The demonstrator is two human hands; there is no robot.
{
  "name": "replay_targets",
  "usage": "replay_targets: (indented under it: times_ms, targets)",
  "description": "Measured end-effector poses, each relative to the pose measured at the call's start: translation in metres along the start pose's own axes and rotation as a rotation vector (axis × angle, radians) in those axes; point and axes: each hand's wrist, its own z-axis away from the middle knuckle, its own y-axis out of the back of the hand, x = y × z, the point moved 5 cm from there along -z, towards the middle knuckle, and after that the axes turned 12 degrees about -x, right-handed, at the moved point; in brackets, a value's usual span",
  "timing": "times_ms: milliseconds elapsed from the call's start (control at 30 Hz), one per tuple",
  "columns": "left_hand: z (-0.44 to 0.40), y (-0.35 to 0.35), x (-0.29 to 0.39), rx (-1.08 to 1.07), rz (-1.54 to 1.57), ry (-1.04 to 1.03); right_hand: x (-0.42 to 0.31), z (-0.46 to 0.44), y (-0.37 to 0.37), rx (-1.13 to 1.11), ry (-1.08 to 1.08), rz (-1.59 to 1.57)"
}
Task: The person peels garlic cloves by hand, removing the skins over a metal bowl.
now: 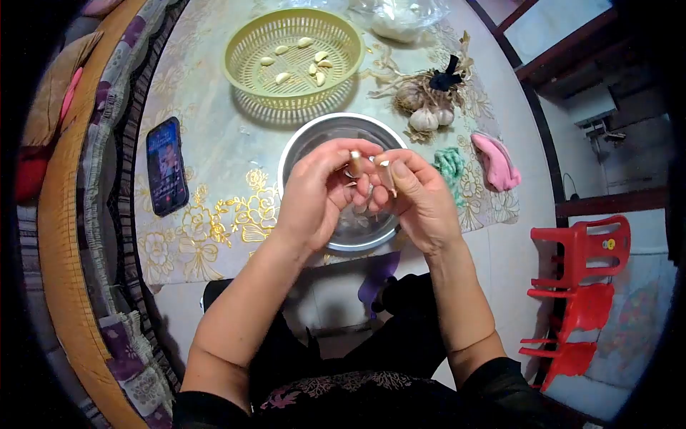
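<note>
Spanning the middle of the view, a tabletop [218, 143] is covered with a pale cloth printed with gold flowers. Beyond its right edge, red plastic chairs [592, 306] are grouped on the floor. An olive-green slotted plastic basket [294, 98] is placed at the far side of the tabletop. A steel basin [336, 131] is positioned on the near side of the basket, and both hands are held above it.

The left hand [313, 187] and the right hand [429, 204] are brought close together, with the fingers curled inward. The left grip is closed on a garlic clove, pinched at thumb and forefinger; the right grip is closed on a pale garlic piece, and whether this is clove or skin cannot be told.

A clear plastic bag [400, 23] is set beside the basket, to its right. Nearer the right hand, garlic bulbs [424, 120] are gathered with their dry stalks. A smartphone [168, 168] is laid at the left, its screen lit. A pink cloth item [496, 163] and a green mesh item [449, 166] are located right of the basin.

Peeled garlic cloves [284, 77] are scattered inside the basket. The garlic clove [355, 166] and the pale garlic piece [385, 173] are located over the basin.
</note>
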Motion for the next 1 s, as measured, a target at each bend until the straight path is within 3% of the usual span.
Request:
replay_targets:
  times_ms: [133,233,333,467,667,1000]
  targets:
    - [0.002,0.011,0.001,0.030,0.009,0.006,0.004,-0.001,0.002,-0.036,0.000,0.010]
    - [0.001,0.015,0.002,-0.056,-0.106,0.041,0.004,-0.002,0.006,-0.018,0.036,0.087]
    - [0.003,0.002,0.006,-0.004,-0.346,0.038,0.001,-0.001,0.009,0.022,0.059,0.208]
    - [0.003,-0.013,0.007,-0.085,-0.907,-0.236,-0.002,-0.001,0.006,0.034,0.099,0.305]
    - [0.010,-0.026,0.017,0.014,-1.121,-0.439,0.003,0.001,0.004,0.042,0.047,0.266]
    - [0.003,-0.017,-0.006,-0.084,-0.691,-0.188,-0.005,0.004,0.011,0.140,0.093,0.465]
